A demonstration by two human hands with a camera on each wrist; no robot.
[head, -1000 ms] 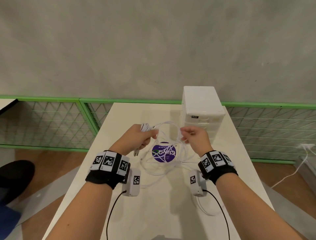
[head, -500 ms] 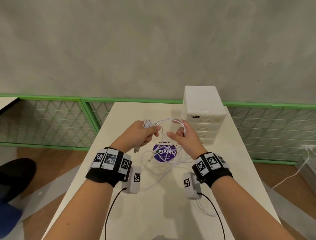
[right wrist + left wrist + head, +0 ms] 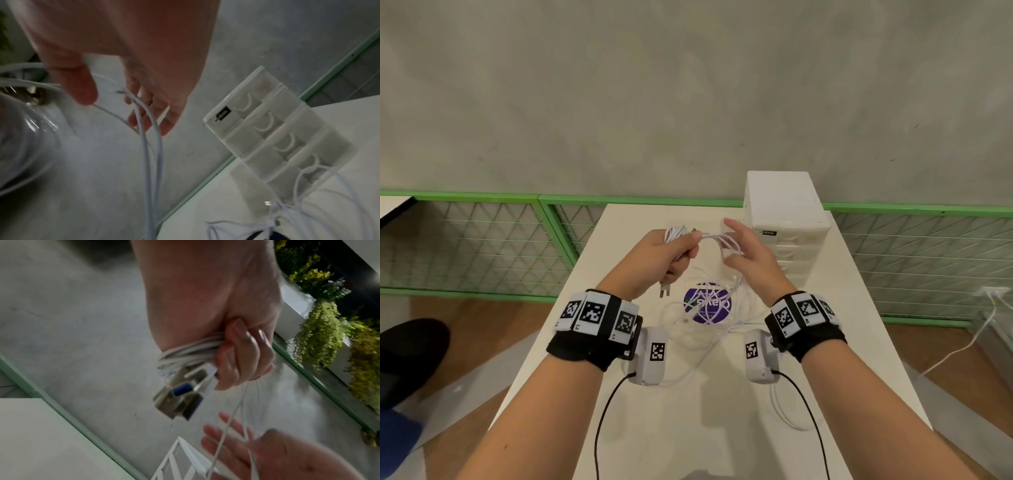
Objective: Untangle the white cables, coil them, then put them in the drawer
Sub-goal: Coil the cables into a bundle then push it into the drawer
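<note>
Pale cream surface (image 3: 722,428), long side running away from the person toward the grey wall. On it: white drawer unit (image 3: 786,219) at the far right, drawers closed; round purple sticker (image 3: 707,306) mid-surface; loose white cables (image 3: 688,342) tangled across the sticker, one loop trailing near the right edge.

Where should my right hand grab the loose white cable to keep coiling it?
Pinch the loose strands draped over the right hand, near the left hand's coil. Come from the right: they stretch taut there, while the rest lies tangled on the table.
</note>
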